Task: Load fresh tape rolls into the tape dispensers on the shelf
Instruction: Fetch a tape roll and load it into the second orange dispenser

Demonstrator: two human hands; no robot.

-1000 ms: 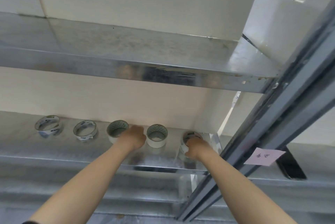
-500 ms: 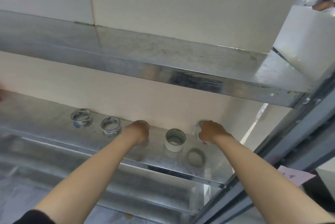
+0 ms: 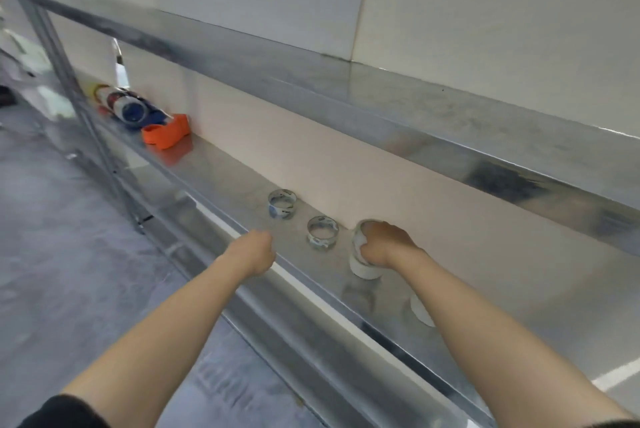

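Observation:
On the metal shelf [image 3: 221,168], my right hand [image 3: 386,246] is shut on a white tape roll [image 3: 358,237], which sits on top of a second white roll [image 3: 362,272]. A third white roll [image 3: 420,313] peeks out from behind my right forearm. Left of them stand two thin, nearly used-up rolls with blue print [image 3: 282,204] [image 3: 322,233]. My left hand [image 3: 254,251] hovers over the shelf's front edge, fingers curled, with nothing visible in it. Far left on the same shelf lie an orange tape dispenser [image 3: 166,132] and blue and red dispensers [image 3: 130,107].
An upper metal shelf [image 3: 346,88] overhangs the working shelf, with a pale wall behind both. An upright steel post [image 3: 69,74] rises at the left. Grey floor [image 3: 52,237] lies below the shelf's front lip.
The view has swung left, bringing the dispensers into sight. My left hand came off its roll and back to the front edge. My right hand carried a white roll leftward onto another roll.

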